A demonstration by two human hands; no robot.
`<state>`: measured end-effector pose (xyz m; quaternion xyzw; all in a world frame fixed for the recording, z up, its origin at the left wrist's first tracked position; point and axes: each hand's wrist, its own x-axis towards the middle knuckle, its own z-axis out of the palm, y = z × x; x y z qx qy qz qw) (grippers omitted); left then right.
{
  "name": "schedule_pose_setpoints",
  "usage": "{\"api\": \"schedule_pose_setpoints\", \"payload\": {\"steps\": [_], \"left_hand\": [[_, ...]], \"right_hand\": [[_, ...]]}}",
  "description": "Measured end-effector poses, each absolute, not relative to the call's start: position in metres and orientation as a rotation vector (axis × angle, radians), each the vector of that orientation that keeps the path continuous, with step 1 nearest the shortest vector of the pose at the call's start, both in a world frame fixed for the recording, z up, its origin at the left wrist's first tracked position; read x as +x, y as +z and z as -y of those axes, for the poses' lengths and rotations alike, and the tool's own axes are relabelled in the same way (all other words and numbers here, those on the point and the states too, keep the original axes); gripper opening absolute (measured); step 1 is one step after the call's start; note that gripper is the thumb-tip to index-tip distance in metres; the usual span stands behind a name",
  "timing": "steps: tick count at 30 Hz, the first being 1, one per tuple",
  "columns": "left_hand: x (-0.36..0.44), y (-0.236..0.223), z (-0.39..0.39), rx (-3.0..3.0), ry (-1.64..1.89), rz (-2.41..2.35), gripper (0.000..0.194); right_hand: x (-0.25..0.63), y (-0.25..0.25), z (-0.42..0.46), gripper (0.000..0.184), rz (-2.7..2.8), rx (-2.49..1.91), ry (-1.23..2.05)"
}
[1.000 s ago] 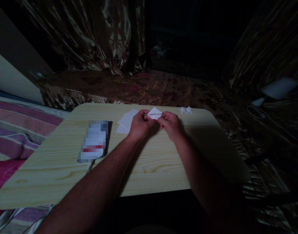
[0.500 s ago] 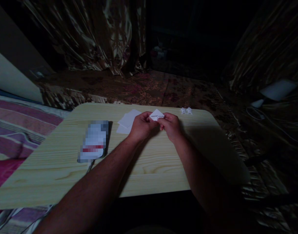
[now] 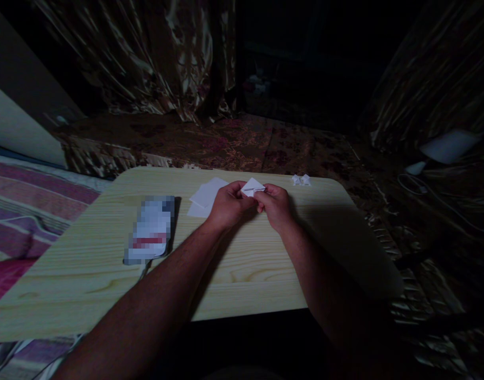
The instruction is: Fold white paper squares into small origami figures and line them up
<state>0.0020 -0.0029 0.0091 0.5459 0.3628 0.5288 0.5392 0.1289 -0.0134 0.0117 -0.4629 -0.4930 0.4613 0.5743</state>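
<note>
A small piece of white folded paper (image 3: 253,186), pointed at the top with a crease across it, is held up over the table between both hands. My left hand (image 3: 228,202) is closed on its left side, the thumb along the lower edge. My right hand (image 3: 275,203) pinches its right lower part, with the thumb on the near face. The fingers behind the paper are mostly hidden. Beside my left hand lie loose white paper sheets (image 3: 204,198), overlapping and partly covered by that hand.
Two small folded white paper figures (image 3: 301,180) stand near the far edge of the pale wooden table (image 3: 242,274). A blurred-out phone-like object (image 3: 150,229) with a cable lies on the left. A striped bedcover (image 3: 36,195) borders the table's left side; a lamp (image 3: 449,146) is at far right.
The view has shifted very slightly. Both hands keep the same hold on the folded paper, and nothing else has visibly moved.
</note>
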Motion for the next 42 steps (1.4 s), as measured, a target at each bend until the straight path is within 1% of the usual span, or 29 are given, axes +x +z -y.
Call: {"api": "schedule_pose_setpoints", "payload": {"steps": [17,24,33,39,42], "left_hand": [[0.007,0.0175,0.0093,1.254,1.261,-0.834,0.037],[0.0039,0.0174,0.0077,1.212,1.302,-0.854,0.035],[0.0067,0.0144,0.0075,1.223,1.284,-0.859,0.035],[0.0004,0.0158,0.0042,1.218,1.323,-0.887,0.033],[-0.0016,0.0162,0.0029,1.229,1.318,-0.911,0.031]], "right_hand": [[0.1194,0.0057,0.0112,0.014,1.035,-1.062,1.079],[0.1209,0.008,0.0127,0.01,1.049,-1.005,1.188],[0.1192,0.0073,0.013,0.011,1.019,-1.092,1.089],[0.1237,0.0054,0.012,0.011,1.057,-0.985,1.224],[0.1257,0.0054,0.0116,0.009,1.057,-0.978,1.242]]}}
